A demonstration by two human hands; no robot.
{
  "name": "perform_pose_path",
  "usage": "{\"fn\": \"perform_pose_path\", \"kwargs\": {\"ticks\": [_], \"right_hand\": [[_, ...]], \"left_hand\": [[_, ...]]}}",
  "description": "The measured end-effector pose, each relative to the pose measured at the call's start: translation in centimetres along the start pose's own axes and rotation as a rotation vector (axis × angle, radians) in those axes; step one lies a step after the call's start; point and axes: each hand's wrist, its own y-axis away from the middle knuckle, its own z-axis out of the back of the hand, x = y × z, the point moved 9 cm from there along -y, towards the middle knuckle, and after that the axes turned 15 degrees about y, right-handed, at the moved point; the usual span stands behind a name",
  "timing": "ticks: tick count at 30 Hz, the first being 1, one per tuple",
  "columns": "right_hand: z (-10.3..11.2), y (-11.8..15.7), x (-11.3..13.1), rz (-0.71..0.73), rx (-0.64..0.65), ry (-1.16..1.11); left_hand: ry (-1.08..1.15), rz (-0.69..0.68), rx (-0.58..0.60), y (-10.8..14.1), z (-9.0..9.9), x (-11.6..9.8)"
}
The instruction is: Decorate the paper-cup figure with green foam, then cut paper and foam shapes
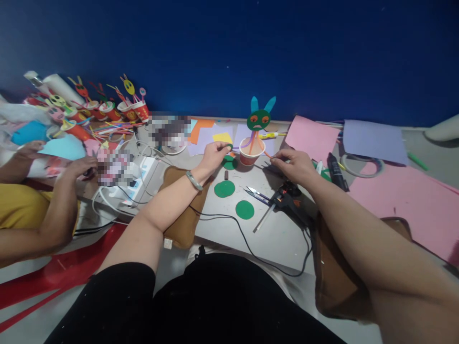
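Note:
In the middle stands a paper cup (251, 159) with a green paper face (258, 120) with blue ears rising above it. Purple and orange pipe-cleaner-like stems come out of the cup. On its left, my left hand (216, 155) pinches a small dark green paper piece (230, 147) at the end of the purple stem (241, 146). To the right of the cup, my right hand (292, 165) is closed on the tip of the orange stem (266, 153). Green paper circles (224, 188) lie below my left hand.
Scissors (257, 195) and a black glue gun (287, 200) lie before the cup, its cord trailing toward me. Pink paper (311, 135) and a black marker (336, 172) are at right. A co-worker's hands (81, 169) work at left beside a power strip (139, 181).

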Motion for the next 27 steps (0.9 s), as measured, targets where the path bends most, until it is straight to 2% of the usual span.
{"fn": "perform_pose_path", "kwargs": {"ticks": [19, 27], "right_hand": [[-0.05, 0.07, -0.13, 0.006, -0.024, -0.004], [-0.21, 0.12, 0.02, -0.001, -0.002, 0.019]], "left_hand": [[0.043, 0.013, -0.028, -0.31, 0.13, 0.54], [0.034, 0.003, -0.015, -0.09, -0.06, 0.01]]}}
